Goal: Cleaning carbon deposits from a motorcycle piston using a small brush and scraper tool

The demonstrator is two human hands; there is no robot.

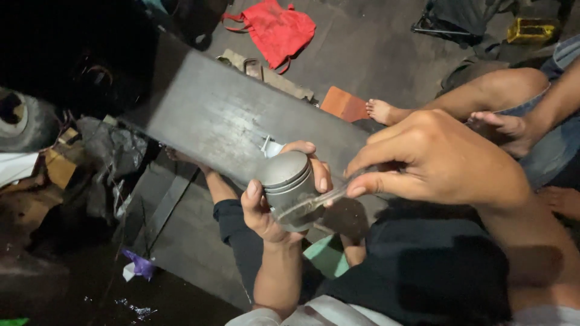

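Grey metal, dull and ringed with grooves near its top: one piston [289,187] sits in the left hand [272,202], thumb on its near side and fingers wrapped round the far side, so the grasp is firm. Its domed crown faces up and slightly toward the upper left, and its long axis runs tilted, crown up-left, skirt down-right. The lower skirt is partly covered by the palm and by motion blur.

One thin, pale strip [314,202], perhaps a piston ring or a feeler blade, is pinched between thumb and forefinger of the right hand [441,160]. It lies across the piston's side, running from lower left to upper right. Its edges are smeared, so I cannot tell exactly what it is or whether it touches the grooves.

One long grey metal plank [223,115] crosses behind the piston. One red cloth bag [275,27] lies on the concrete floor [374,54] beyond it, one orange-brown block [344,104] nearer, and one purple wrapper [140,264] at lower left.

Two bare feet [382,110] and a knee of another person enter from the right, cut off by the frame. The upper left is too dark to read.
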